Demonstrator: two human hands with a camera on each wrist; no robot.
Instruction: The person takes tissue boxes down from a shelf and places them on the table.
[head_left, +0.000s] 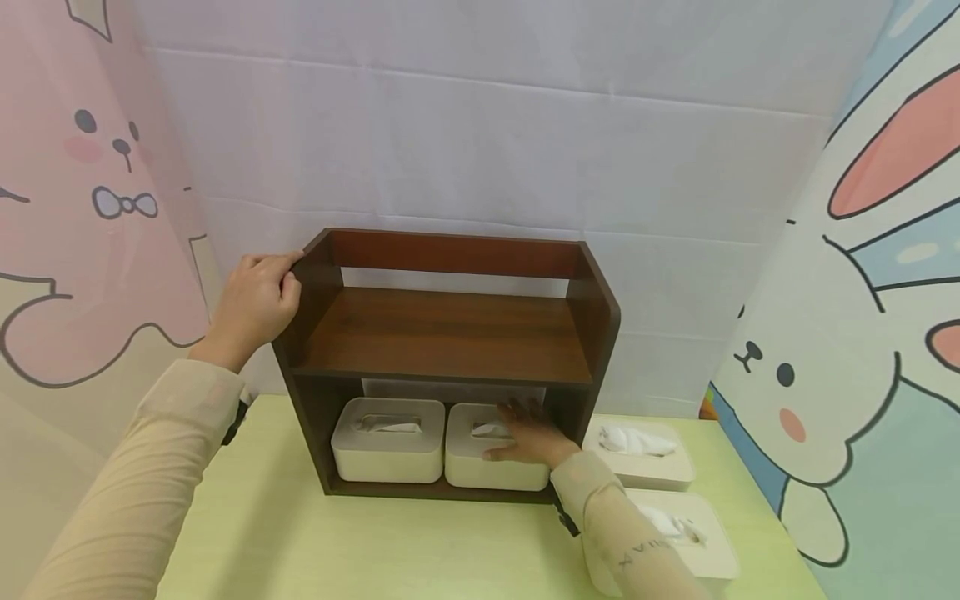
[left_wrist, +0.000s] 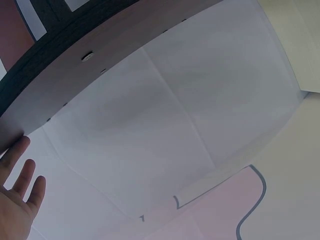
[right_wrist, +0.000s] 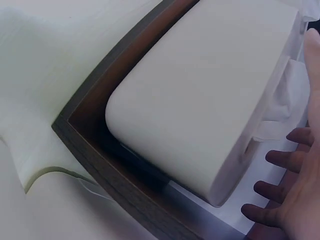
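A dark brown wooden shelf [head_left: 442,333] stands upright against the back. My left hand [head_left: 258,300] touches its upper left side panel; in the left wrist view the visible fingers [left_wrist: 36,192] are spread, one fingertip at the panel's edge. On the lower level sit two white tissue boxes side by side, a left box [head_left: 386,458] and a right box [head_left: 480,471], tissue showing in their top slots. My right hand [head_left: 531,435] reaches over the right box, fingers spread. The right wrist view shows that box [right_wrist: 195,95] beside the shelf's side panel, with the fingers above its top.
Right of the shelf, two more white tissue boxes stand on the pale yellow table [head_left: 360,550]: a farther box [head_left: 652,475] and a nearer box [head_left: 712,542], partly behind my right forearm. The shelf's upper level [head_left: 442,333] is bare wood. Cartoon-printed cloth hangs at both sides.
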